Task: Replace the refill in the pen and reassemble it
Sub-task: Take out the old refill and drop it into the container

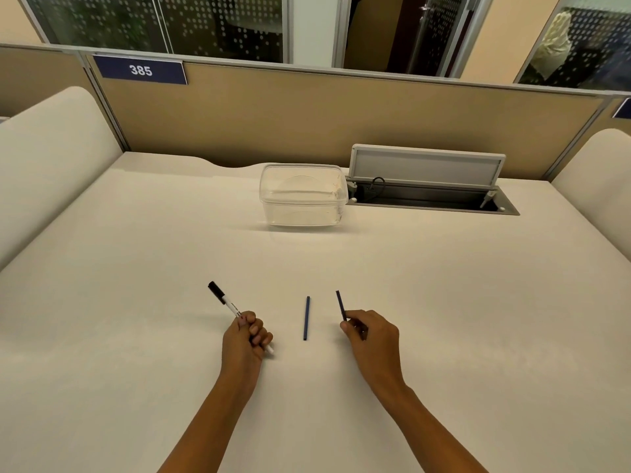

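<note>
- The left hand [246, 336] has its grip clamped around a white pen [229, 307] with a black cap; the capped end points up and away to the left, and the pen's white lower tip sticks out below the fist.
- The right hand [370, 331] pinches a thin dark blue refill [340, 304] between thumb and fingers, its free end tilted up and slightly left.
- A second dark blue refill [306, 318] lies flat on the bench [136, 268] between the two hands, touching neither, running nearly straight away from the person.
- Both forearms reach in from the near edge, and the hands sit low over the bench, well apart from each other.
- Farther back, near the middle of the bench, stands a clear plastic tub [303, 195] with its lid on.
- Just beside the tub on the right, a cable hatch [426, 180] in the bench has its flap raised.
- A blue sign [140, 70] reading 385 is fixed to the partition behind.
</note>
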